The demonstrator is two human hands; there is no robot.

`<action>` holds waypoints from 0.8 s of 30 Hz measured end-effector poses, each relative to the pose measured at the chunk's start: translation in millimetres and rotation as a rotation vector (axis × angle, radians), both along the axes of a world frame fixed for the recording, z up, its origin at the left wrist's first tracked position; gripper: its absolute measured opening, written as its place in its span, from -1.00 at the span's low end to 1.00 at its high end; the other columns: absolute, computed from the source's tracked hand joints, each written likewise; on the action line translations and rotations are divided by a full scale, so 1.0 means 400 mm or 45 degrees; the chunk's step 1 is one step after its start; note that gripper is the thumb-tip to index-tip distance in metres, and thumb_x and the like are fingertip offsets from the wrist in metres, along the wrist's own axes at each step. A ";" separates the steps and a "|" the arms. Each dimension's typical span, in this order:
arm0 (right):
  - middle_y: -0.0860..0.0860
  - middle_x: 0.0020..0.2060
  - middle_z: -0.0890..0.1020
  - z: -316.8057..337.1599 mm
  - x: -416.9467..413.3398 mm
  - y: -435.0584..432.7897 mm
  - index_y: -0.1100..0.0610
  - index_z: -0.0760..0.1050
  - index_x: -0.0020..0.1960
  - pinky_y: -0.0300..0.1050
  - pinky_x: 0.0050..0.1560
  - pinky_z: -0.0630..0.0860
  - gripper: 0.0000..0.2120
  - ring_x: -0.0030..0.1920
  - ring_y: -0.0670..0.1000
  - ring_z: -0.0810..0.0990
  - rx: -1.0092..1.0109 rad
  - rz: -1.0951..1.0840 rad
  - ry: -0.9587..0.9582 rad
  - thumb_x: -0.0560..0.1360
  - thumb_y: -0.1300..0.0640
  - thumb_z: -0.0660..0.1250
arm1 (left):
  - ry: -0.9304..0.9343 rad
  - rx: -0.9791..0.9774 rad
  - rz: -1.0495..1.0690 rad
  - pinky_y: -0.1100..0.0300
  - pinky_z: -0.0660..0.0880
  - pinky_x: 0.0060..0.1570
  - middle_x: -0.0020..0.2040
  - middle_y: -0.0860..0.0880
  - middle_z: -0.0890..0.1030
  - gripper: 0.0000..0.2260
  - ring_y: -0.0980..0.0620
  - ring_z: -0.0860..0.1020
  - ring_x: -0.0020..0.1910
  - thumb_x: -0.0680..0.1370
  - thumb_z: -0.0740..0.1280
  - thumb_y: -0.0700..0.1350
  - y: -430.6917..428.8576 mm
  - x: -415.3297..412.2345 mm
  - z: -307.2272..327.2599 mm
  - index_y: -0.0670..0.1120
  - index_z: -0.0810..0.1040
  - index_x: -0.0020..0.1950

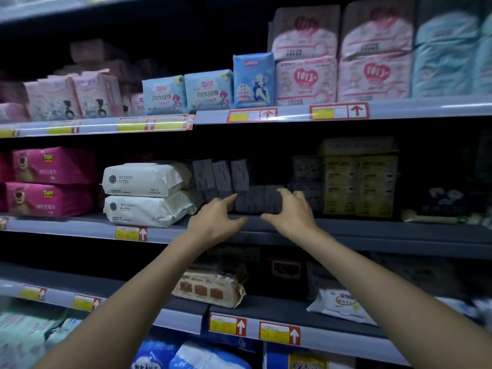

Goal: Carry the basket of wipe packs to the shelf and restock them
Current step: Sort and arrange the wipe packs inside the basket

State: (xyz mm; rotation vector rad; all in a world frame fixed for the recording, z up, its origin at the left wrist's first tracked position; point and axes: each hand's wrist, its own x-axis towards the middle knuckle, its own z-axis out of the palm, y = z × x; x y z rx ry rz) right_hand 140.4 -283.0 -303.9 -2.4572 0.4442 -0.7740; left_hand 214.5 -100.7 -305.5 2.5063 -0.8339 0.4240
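Fingers spread, thumbs low. Your left hand (218,222) points its forefinger at the grey wipe packs (253,202). Your right hand (290,215) curls over their right end, but I cannot tell whether it grips. The packs sit on the middle shelf (372,234); no basket in view. Likely the restocking step. Next: square up the row.

You worked in dim, bluish light; shelf recesses fell into deep shadow, and wide-angle edges blurred and bent.

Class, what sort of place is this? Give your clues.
Most likely a shop aisle, perhaps a supermarket: tiered grey metal shelves, yellow-and-red price tags on their edges, and rows of packaged goods such as white plastic wipe packs.
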 end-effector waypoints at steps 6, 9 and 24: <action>0.13 0.65 -0.11 -0.040 -0.153 -0.001 -0.04 -0.03 0.67 0.20 0.57 0.17 -0.01 0.64 0.24 -0.06 -0.124 0.058 0.179 0.46 -0.36 0.40 | -0.164 0.273 0.080 -0.23 0.36 0.46 0.70 -0.01 0.13 -0.15 -0.14 0.13 0.66 0.52 0.13 0.48 0.025 -0.103 -0.069 0.19 -0.08 0.71; 0.11 0.65 -0.23 -0.090 -0.226 -0.009 -0.06 -0.11 0.68 0.19 0.60 0.03 0.06 0.64 0.21 -0.21 -0.171 0.066 0.243 0.44 -0.40 0.40 | -0.170 0.340 0.067 -0.22 0.25 0.55 0.72 0.00 0.02 -0.13 -0.15 0.02 0.69 0.52 0.09 0.51 0.025 -0.159 -0.131 0.22 -0.21 0.69; 0.05 0.62 -0.33 -0.547 -0.541 -0.117 -0.15 -0.25 0.66 0.07 0.60 0.16 0.24 0.65 0.11 -0.24 -0.122 0.385 0.755 0.34 -0.19 0.61 | -0.052 0.499 -0.213 -0.17 0.18 0.58 0.72 -0.02 0.05 -0.14 -0.14 0.03 0.70 0.48 -0.04 0.53 -0.013 -0.390 -0.619 0.21 -0.17 0.70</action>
